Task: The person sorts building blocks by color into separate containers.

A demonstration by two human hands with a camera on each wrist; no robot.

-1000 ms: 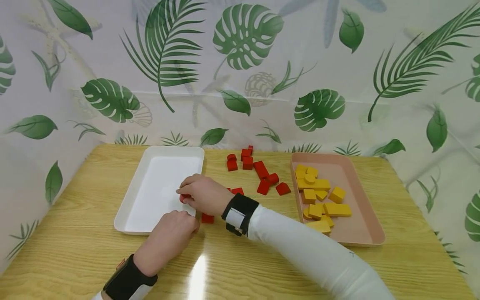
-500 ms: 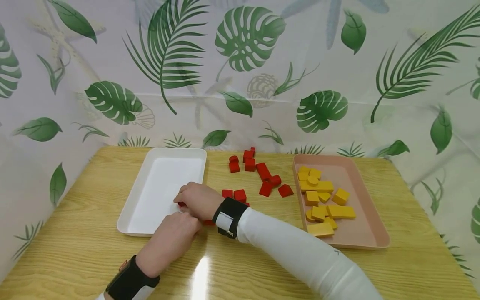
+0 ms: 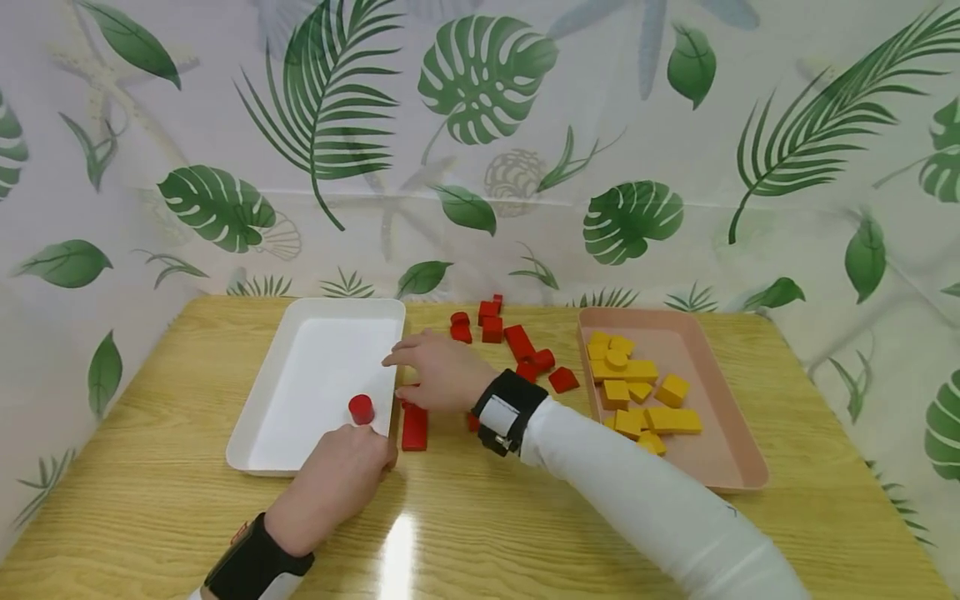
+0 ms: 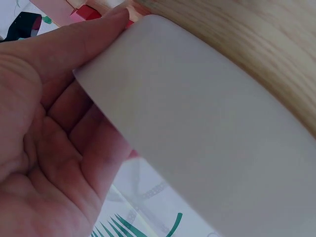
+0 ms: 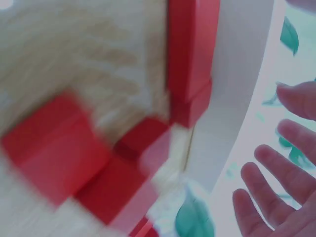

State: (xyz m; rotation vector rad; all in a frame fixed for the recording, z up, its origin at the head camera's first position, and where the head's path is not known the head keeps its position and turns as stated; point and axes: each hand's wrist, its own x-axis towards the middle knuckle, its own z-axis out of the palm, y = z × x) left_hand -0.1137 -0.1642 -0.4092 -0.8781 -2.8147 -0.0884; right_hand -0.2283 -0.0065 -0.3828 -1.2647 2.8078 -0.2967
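A red cylinder block (image 3: 362,409) stands inside the white tray (image 3: 318,358), near its front right corner. My left hand (image 3: 345,467) grips the front rim of that tray; the left wrist view has thumb (image 4: 106,29) and fingers on either side of the tray wall (image 4: 197,123). Fingers spread, my right hand (image 3: 446,371) hovers by the tray's right edge and holds nothing. Below it, a long red block (image 3: 414,429) lies beside the tray. In the right wrist view, several red blocks (image 5: 59,148) lie on the table, partly blurred.
More red blocks (image 3: 519,342) are scattered on the wooden table (image 3: 480,533) between the trays. On the right, a pink tray (image 3: 720,450) holds several yellow blocks (image 3: 630,371). A leaf-patterned cloth (image 3: 547,242) hangs behind the table.
My right hand has let go of the red cylinder block inside the white tray and moved right, its fingers now spread. The left hand stays on the tray's rim.
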